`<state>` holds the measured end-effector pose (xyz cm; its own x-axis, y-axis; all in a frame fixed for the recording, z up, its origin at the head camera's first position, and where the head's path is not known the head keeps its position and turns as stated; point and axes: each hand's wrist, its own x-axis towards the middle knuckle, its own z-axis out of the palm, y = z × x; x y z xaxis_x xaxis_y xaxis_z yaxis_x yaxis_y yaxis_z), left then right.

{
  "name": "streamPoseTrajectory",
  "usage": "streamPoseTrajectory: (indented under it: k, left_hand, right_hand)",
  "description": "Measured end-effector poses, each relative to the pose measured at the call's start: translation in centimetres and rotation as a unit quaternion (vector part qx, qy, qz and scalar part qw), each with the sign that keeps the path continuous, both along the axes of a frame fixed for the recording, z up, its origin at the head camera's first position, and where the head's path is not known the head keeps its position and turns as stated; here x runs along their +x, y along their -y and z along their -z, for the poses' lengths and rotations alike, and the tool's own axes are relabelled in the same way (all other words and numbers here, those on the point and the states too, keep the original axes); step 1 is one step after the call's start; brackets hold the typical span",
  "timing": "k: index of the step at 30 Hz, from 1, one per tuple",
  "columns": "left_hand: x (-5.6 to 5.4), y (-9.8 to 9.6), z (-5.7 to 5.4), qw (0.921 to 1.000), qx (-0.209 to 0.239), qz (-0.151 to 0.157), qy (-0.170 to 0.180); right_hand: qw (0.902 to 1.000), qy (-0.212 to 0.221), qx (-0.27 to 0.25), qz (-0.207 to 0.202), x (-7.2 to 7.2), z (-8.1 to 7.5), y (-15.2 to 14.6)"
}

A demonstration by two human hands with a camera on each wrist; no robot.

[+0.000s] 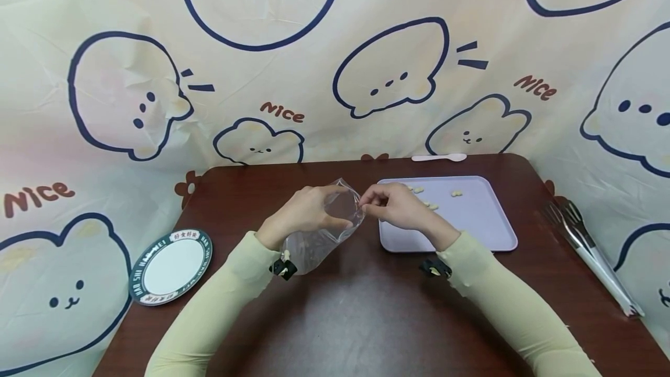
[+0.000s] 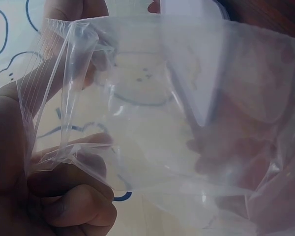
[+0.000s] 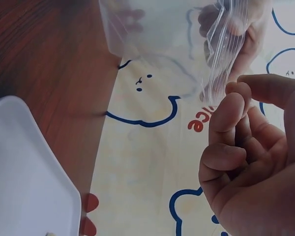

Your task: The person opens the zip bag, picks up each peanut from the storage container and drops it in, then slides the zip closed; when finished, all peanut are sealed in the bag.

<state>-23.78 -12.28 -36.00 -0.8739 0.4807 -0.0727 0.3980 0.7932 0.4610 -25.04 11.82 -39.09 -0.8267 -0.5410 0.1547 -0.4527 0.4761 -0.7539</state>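
A clear zip bag (image 1: 314,249) hangs tilted over the table, its mouth towards the right. My left hand (image 1: 309,208) holds it near the mouth, with thumb and index finger spread apart. The ridged zip strip (image 2: 44,73) and creased film show in the left wrist view. At the mouth's edge, my right hand (image 1: 398,205) has its thumb and fingertips pinched together against the bag. The right wrist view shows these fingertips (image 3: 238,91) beside the zip strip; the exact grip is partly hidden. Behind the right hand lies a pale lilac tray (image 1: 476,226) with several small cream-coloured pieces (image 1: 457,194).
A white plate with a green rim (image 1: 173,266) lies at the table's left edge. Metal tongs (image 1: 597,255) rest at the right edge. A pale plastic utensil (image 1: 439,157) lies along the back edge, against the printed cloth (image 1: 314,86).
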Motion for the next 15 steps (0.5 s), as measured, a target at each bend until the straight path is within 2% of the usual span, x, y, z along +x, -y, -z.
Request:
streamPoseTrajectory:
  k: [6, 15]
  left_hand:
    - [-0.1, 0.0, 0.1, 0.9999, -0.007, 0.002, -0.013]
    - [0.0, 0.0, 0.0, 0.9993, -0.020, 0.000, -0.030]
  right_hand:
    - [0.9994, 0.019, -0.006, 0.027, -0.6, 0.4, -0.8]
    - [0.9967, 0.016, -0.019, 0.077, -2.7, 1.7, -3.0]
